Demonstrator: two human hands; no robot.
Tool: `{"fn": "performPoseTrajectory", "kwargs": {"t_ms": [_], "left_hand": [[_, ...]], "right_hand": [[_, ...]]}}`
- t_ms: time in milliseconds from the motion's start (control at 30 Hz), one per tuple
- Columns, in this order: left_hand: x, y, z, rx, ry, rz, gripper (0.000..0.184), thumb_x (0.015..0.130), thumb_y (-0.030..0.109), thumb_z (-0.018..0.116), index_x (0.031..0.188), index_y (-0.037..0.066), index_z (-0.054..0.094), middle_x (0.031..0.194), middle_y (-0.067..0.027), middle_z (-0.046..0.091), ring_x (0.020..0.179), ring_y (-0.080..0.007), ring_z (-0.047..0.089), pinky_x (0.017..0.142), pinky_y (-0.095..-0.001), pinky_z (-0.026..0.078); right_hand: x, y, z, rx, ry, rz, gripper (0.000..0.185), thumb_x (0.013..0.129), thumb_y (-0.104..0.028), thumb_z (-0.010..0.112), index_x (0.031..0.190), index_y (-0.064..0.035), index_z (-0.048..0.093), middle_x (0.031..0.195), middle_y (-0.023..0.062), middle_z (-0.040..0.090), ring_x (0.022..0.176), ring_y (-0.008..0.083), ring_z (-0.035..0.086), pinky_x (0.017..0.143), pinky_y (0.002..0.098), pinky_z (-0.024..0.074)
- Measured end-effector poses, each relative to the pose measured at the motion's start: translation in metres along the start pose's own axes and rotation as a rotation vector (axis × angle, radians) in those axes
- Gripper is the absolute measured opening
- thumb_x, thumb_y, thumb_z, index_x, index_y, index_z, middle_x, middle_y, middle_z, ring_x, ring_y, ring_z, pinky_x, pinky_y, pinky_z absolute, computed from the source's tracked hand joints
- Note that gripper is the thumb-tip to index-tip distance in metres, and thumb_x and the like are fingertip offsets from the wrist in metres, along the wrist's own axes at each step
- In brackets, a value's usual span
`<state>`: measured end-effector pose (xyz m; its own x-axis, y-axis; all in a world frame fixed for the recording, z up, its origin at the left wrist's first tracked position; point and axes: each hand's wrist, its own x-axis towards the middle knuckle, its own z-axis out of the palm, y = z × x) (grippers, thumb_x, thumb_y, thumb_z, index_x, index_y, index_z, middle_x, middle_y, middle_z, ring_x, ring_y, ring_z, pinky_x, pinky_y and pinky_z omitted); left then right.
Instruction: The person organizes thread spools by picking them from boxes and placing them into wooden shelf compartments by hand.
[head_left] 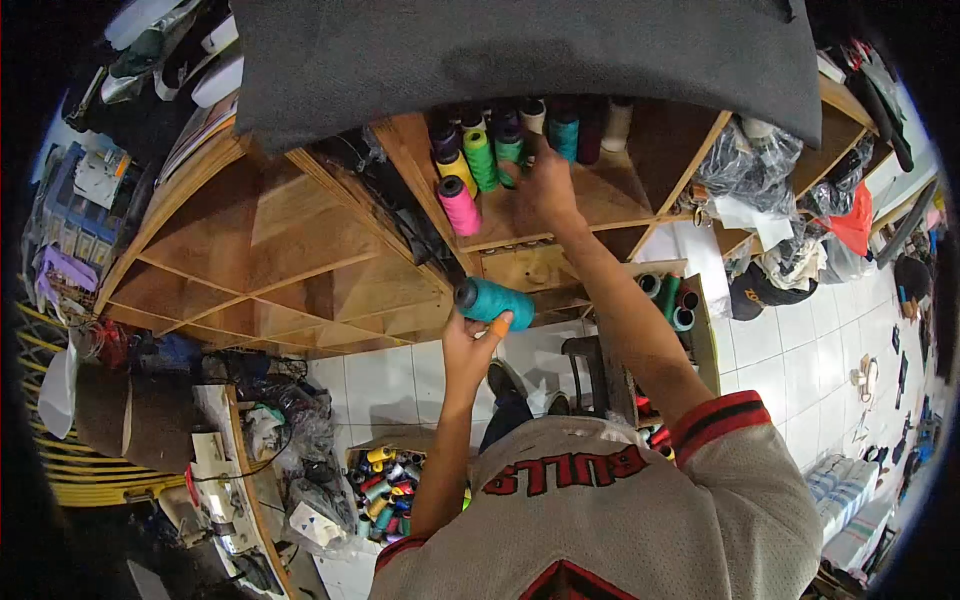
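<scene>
My left hand (pixel 472 350) is wrapped around a teal thread spool (pixel 497 303), held tilted on its side in front of the shelf. Inside a wooden compartment, my right hand (pixel 545 185) reaches among upright spools. It is close to a green spool (pixel 509 150) and a cream spool (pixel 533 116); its fingers are partly blurred, so its grip is unclear. To its left stand a pink spool (pixel 460 206), a yellow spool (pixel 456 173) and a bright green spool (pixel 480 160). A blue-teal spool (pixel 564 138) and a white spool (pixel 617 127) stand to its right.
Dark grey fabric (pixel 520 55) hangs over the shelf top. A box of mixed thread spools (pixel 385 490) sits on the floor, lower left. More spools stand in a wooden box (pixel 703 345) on the right. Plastic bags (pixel 750 165) fill a right compartment.
</scene>
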<state>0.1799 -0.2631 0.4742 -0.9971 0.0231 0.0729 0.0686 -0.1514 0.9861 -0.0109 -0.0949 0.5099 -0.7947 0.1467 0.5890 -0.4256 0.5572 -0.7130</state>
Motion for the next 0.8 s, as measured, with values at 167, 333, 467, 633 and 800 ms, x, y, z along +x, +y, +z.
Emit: {"fn": "performPoseTrajectory", "kwargs": {"t_ms": [167, 333, 467, 633, 800], "left_hand": [[0.003, -0.009, 0.004, 0.000, -0.037, -0.002, 0.040, 0.080, 0.012, 0.071, 0.112, -0.004, 0.053, 0.102, -0.0098, 0.062, 0.089, -0.0159, 0.061, 0.078, -0.0302, 0.049], [0.011, -0.006, 0.010, 0.029, -0.055, 0.032, 0.044, 0.080, 0.012, 0.071, 0.116, -0.003, 0.051, 0.101, -0.0092, 0.062, 0.086, -0.0145, 0.061, 0.075, -0.0280, 0.050], [0.029, 0.002, 0.018, 0.041, -0.037, 0.018, 0.042, 0.081, 0.011, 0.071, 0.115, -0.003, 0.051, 0.100, -0.0086, 0.062, 0.087, -0.0138, 0.060, 0.077, -0.0279, 0.049], [0.059, 0.005, 0.041, 0.301, -0.112, 0.066, 0.047, 0.081, 0.008, 0.070, 0.121, -0.003, 0.048, 0.105, -0.0094, 0.059, 0.094, -0.0150, 0.058, 0.083, -0.0281, 0.047], [0.062, 0.012, 0.062, 0.299, 0.032, 0.302, 0.066, 0.079, 0.019, 0.073, 0.131, -0.004, 0.041, 0.123, -0.0221, 0.052, 0.114, -0.0303, 0.054, 0.090, -0.0364, 0.046]], "right_hand": [[-0.007, 0.002, -0.004, -0.050, 0.056, -0.074, 0.048, 0.074, -0.018, 0.074, 0.110, 0.0039, 0.053, 0.093, 0.0229, 0.063, 0.087, 0.0372, 0.063, 0.073, 0.0403, 0.0508], [-0.045, -0.002, -0.038, -0.003, -0.172, 0.148, 0.038, 0.073, -0.010, 0.070, 0.107, 0.0010, 0.057, 0.098, 0.0188, 0.064, 0.089, 0.0301, 0.064, 0.077, 0.0365, 0.0518], [-0.091, -0.022, -0.085, 0.272, -0.666, 0.128, 0.049, 0.069, -0.011, 0.072, 0.114, 0.0003, 0.056, 0.108, 0.0203, 0.062, 0.096, 0.0311, 0.062, 0.082, 0.0367, 0.0495], [-0.111, -0.035, -0.095, 0.090, -0.473, 0.058, 0.058, 0.068, -0.015, 0.076, 0.119, 0.0001, 0.053, 0.108, 0.0231, 0.061, 0.100, 0.0374, 0.059, 0.086, 0.0401, 0.0466], [-0.083, -0.004, -0.072, 0.207, -0.134, 0.106, 0.059, 0.068, -0.017, 0.077, 0.119, -0.0003, 0.051, 0.107, 0.0230, 0.059, 0.100, 0.0404, 0.056, 0.083, 0.0432, 0.0466]]}}
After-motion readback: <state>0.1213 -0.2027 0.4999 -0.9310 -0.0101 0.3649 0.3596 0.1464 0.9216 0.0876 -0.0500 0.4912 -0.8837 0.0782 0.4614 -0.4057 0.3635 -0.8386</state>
